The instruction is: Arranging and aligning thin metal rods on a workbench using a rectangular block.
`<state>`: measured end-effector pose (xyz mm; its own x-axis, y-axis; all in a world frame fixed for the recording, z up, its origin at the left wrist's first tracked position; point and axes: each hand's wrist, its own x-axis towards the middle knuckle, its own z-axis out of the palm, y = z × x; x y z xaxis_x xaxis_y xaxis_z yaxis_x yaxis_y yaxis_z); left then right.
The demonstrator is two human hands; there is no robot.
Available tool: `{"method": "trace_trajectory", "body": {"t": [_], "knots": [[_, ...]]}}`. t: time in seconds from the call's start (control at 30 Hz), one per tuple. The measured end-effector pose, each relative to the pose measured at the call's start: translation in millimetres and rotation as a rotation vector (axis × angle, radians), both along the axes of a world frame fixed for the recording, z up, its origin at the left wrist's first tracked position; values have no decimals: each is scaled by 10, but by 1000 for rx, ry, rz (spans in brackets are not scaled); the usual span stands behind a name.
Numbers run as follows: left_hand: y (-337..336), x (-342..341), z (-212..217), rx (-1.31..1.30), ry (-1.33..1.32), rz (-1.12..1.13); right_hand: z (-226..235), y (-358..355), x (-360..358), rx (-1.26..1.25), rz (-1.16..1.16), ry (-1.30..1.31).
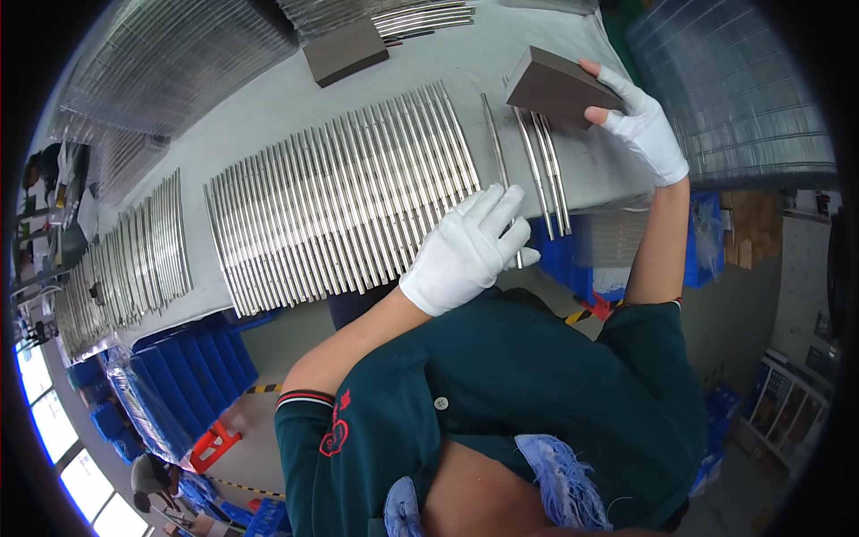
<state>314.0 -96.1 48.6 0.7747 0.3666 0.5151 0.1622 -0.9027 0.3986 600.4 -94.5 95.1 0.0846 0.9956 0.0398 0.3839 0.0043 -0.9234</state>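
Note:
My left hand (470, 251), in a white glove, is closed around the lower part of a slim metal rod (494, 139) at the table's near edge. The rod's upper end points away from me over the cloth. In my right hand (646, 134), gloved with bare fingertips, is a dark grey-brown rectangular block (568, 88), raised at the right and gripped by its end. Below the block several loose metal rods (548, 170) lie side by side, their far ends partly hidden by it. To the left of my left hand spreads a wide row of shiny metal rods (340, 192).
Another dark block (347, 54) and more rods (425, 20) lie at the far side of the light cloth-covered table (268, 107). A second rod group (130, 255) is at left. Clear plastic trays (734, 98) stand at right, blue crates (192, 376) below left. People work farther left.

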Motion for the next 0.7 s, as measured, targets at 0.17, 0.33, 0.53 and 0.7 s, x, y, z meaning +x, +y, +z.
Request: {"method": "trace_trajectory", "body": {"t": [0.17, 0.33, 0.53, 0.7], "knots": [[-3, 32, 2, -13, 31, -16, 81, -21, -306, -187, 198, 8], [-6, 20, -13, -39, 37, -14, -20, 38, -410, -232, 193, 129], [-31, 13, -16, -59, 70, -25, 19, 36, -534, -176, 210, 31], [-19, -1, -48, -44, 33, -14, 11, 76, -226, -210, 193, 153]]}}
